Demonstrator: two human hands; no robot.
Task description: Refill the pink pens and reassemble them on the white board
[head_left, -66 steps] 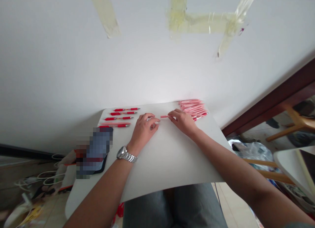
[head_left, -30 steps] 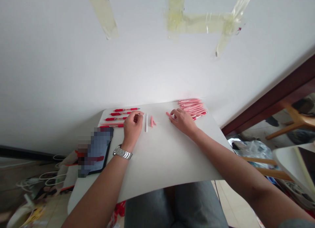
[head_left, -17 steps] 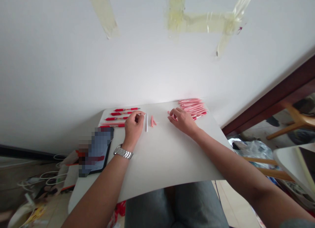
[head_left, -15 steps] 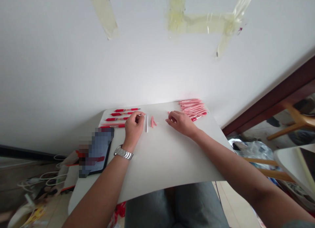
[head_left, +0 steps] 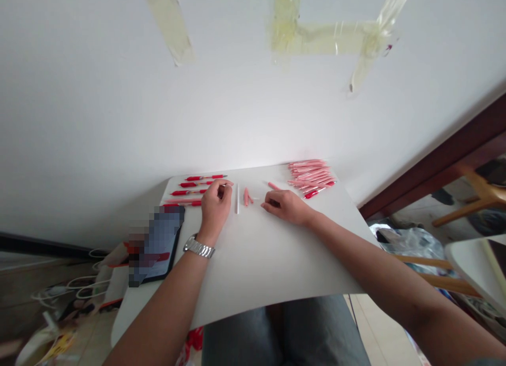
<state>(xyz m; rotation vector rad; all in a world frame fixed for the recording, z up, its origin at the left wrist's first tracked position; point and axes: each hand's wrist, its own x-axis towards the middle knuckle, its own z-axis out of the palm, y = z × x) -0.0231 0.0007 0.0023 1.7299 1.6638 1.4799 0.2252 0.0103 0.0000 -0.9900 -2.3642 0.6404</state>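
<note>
Cannot see the right ends of three red pens (head_left: 185, 193) behind the left grip (head_left: 216, 200), nor the near end of the pink piece (head_left: 272, 185) behind the right grip (head_left: 288, 205). Cannot read the pixelated phone (head_left: 163, 244) or follow the tape (head_left: 290, 26) past the top edge.

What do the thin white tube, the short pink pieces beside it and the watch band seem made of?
White tube: probably plastic, smooth; pale, even surface with straight edges.
Pink pieces: likely plastic, fairly matte; solid even colour and little glare, but too small to be sure.
Watch band: apparently metal, polished; silvery links catch bright highlights.
</note>
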